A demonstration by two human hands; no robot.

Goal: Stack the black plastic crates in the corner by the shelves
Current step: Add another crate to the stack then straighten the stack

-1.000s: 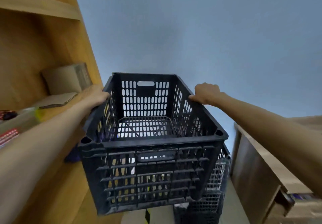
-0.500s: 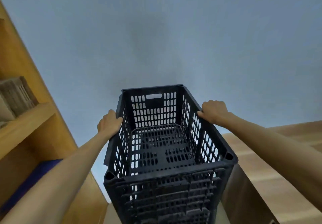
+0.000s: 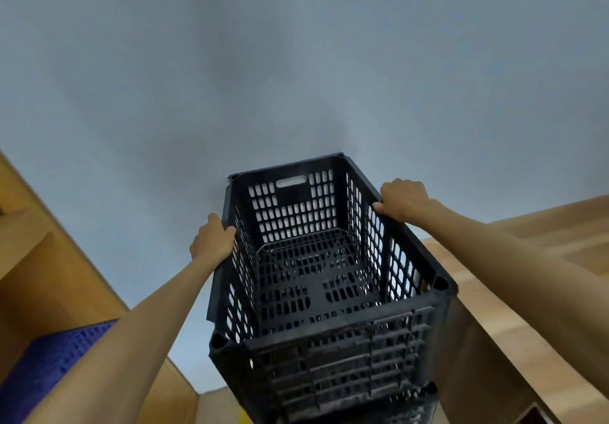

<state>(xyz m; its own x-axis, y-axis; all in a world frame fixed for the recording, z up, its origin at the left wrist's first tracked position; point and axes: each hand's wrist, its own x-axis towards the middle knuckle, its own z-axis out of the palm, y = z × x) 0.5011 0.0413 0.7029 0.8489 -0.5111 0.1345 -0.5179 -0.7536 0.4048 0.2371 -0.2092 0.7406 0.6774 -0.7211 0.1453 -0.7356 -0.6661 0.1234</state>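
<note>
— At centre frame, where is the black plastic crate [image 3: 316, 278]?
— Against the grey wall [image 3: 296, 61], wooden shelves [image 3: 43, 275] lower left.
— And the grip?
— Left hand [image 3: 211, 242] and right hand [image 3: 403, 197] each clamp a side rim.

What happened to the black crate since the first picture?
The black crate went forward toward the grey wall, over the crate beneath. The cardboard boxes on the shelf left the view. The left hand and right hand still grip its side rims.

No readable text, label or number anywhere (all surfaces unmarked).
</note>
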